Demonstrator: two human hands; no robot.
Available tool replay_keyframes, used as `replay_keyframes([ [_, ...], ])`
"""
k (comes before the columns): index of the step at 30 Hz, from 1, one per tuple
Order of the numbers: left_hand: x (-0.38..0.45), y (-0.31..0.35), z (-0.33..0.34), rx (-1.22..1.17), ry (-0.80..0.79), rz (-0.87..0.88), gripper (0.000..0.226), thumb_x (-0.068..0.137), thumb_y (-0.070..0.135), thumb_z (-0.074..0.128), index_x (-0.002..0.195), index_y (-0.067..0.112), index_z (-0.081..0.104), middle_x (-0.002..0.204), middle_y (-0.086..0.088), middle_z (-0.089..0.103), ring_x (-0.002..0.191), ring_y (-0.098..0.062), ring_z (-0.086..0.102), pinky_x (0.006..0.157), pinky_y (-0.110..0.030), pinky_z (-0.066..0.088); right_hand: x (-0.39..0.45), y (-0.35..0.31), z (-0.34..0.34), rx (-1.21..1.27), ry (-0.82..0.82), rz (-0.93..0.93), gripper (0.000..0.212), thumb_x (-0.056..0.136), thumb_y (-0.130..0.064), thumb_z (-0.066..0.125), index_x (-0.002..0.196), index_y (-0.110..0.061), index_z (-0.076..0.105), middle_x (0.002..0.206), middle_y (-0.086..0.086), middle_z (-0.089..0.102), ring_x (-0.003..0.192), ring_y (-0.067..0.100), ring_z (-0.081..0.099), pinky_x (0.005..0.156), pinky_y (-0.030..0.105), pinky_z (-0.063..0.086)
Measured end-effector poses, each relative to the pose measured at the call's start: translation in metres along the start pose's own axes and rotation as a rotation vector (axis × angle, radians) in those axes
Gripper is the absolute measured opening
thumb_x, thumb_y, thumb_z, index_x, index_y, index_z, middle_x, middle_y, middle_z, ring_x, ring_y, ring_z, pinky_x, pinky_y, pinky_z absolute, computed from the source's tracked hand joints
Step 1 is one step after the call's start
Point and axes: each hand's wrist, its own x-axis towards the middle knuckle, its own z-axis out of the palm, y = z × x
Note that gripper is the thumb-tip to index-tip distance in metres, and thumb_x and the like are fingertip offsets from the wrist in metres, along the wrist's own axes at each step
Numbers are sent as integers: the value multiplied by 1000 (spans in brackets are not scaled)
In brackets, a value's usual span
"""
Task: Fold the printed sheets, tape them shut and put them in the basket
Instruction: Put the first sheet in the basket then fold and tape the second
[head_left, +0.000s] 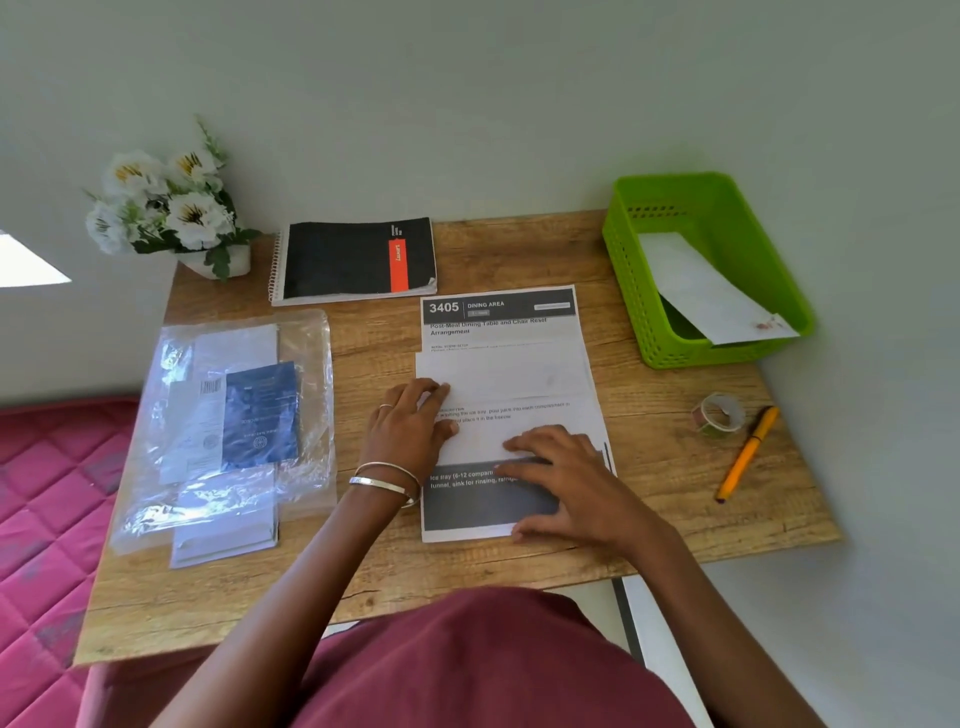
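Note:
A printed sheet (501, 317) with a dark header lies in the middle of the wooden table. On top of it lies a second sheet (519, 431), partly folded, its blank flap (504, 374) turned up over the print. My left hand (410, 426) presses flat on the left edge of that fold. My right hand (561, 483) rests with spread fingers on the sheet's dark lower band. A green plastic basket (675, 343) stands at the back right with one folded white sheet (711, 291) leaning inside. A roll of clear tape (719, 413) lies to the right of the sheets.
An orange pen (748, 452) lies beside the tape. A black spiral notebook (358, 260) sits at the back. A clear plastic bag (228, 421) with papers and a blue booklet lies at the left. White flowers in a pot (166, 202) stand at the back left corner.

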Motion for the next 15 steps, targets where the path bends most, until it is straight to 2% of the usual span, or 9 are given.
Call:
replay_keyframes([
  [2, -1, 1, -1, -11, -15, -4, 50, 89, 32, 55, 135, 14, 45, 133, -4, 45, 125, -28, 36, 100, -46, 38, -6, -3, 0, -38, -33, 0, 72, 71, -60, 67, 135, -32, 48, 150, -7, 30, 135, 11, 13, 104, 26, 9],
  [4, -2, 2, -1, -18, -28, -3, 50, 90, 31, 54, 136, 14, 43, 134, -5, 43, 126, -28, 34, 102, -46, 36, -8, -4, -3, -79, -47, -4, 72, 73, -59, 67, 137, -34, 45, 152, -8, 25, 136, 12, 8, 103, 26, 6],
  [8, -1, 2, -5, -33, -51, 1, 47, 92, 31, 51, 136, 14, 44, 134, -5, 44, 125, -29, 35, 102, -46, 35, -6, -7, -11, -106, -5, -56, 53, 77, -50, 66, 126, -30, 59, 146, -7, 38, 135, 13, 14, 106, 38, 15],
  [11, 3, -1, -11, -99, -30, 11, 39, 95, 29, 46, 131, 13, 52, 128, -5, 50, 118, -30, 40, 97, -41, 37, -5, -10, -22, -76, 133, -30, 29, 79, -46, 61, 103, -31, 70, 135, -11, 51, 132, 13, 26, 101, 43, 23],
  [13, 7, -1, -19, -204, -55, -25, 36, 97, 30, 40, 123, 12, 59, 122, -3, 55, 109, -23, 43, 88, -31, 36, -2, -11, -29, -109, 269, 9, 20, 81, -42, 56, 91, -33, 71, 128, -13, 56, 129, 16, 34, 96, 42, 21],
  [15, 11, -3, -27, -370, -119, -105, 48, 97, 42, 33, 111, 9, 65, 109, -4, 59, 99, -17, 48, 76, -23, 34, 6, -9, -34, -173, 388, 76, 20, 81, -41, 54, 89, -32, 70, 126, -11, 58, 127, 19, 37, 93, 41, 20],
])
